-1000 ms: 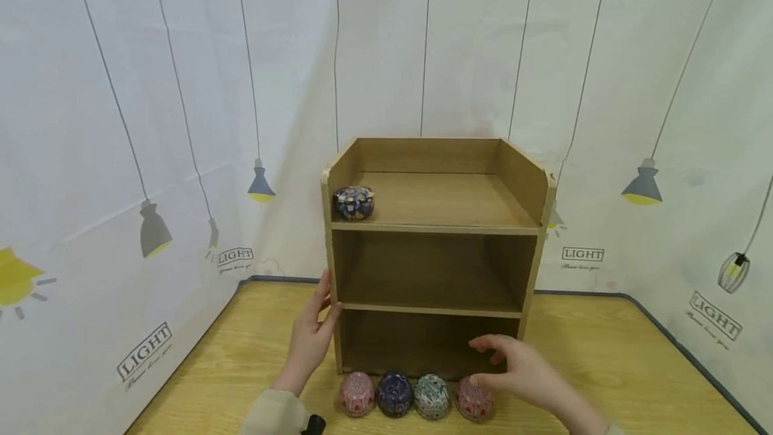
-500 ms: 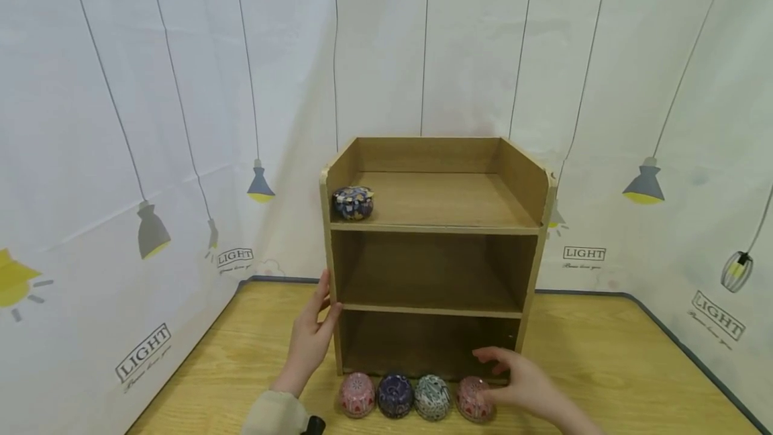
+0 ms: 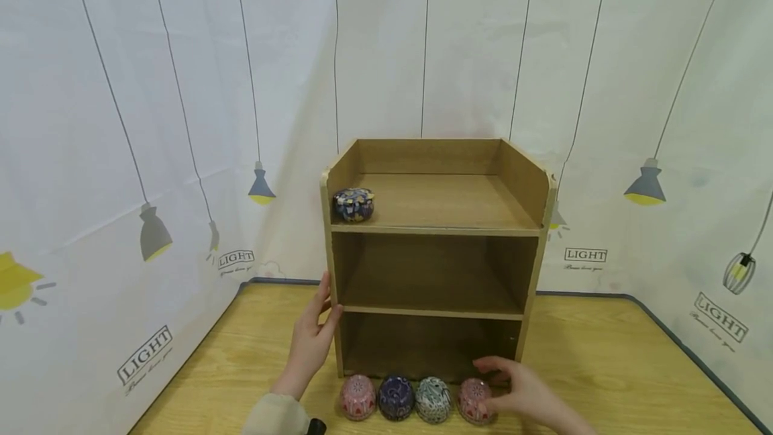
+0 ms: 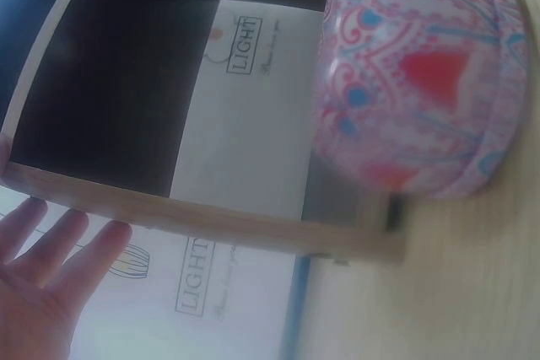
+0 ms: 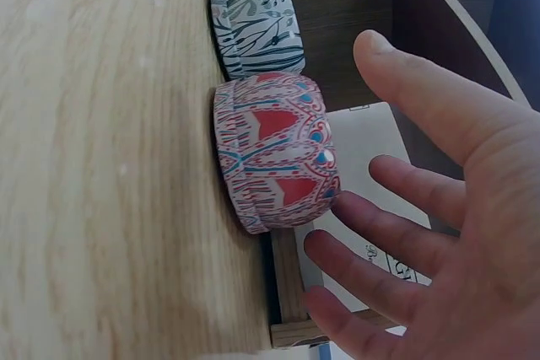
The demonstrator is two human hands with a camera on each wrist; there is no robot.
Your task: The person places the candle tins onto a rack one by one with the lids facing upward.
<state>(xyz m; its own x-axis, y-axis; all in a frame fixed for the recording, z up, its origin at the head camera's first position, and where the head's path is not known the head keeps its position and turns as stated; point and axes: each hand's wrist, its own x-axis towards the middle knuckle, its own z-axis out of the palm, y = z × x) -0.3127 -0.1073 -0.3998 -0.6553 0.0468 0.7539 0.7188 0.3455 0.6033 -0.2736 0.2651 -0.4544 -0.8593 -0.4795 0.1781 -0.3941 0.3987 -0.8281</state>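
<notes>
Just beside the open right hand (image 3: 524,395): red tin (image 3: 474,399); left hand (image 3: 313,341) flat against shelf (image 3: 329,267)

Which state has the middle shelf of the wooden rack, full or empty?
Empty. The middle shelf shows only bare board; the one tin inside the rack sits on top.

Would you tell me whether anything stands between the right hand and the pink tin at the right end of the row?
Nothing visible does: the right hand is open beside the pink tin, with its fingers spread.
</notes>
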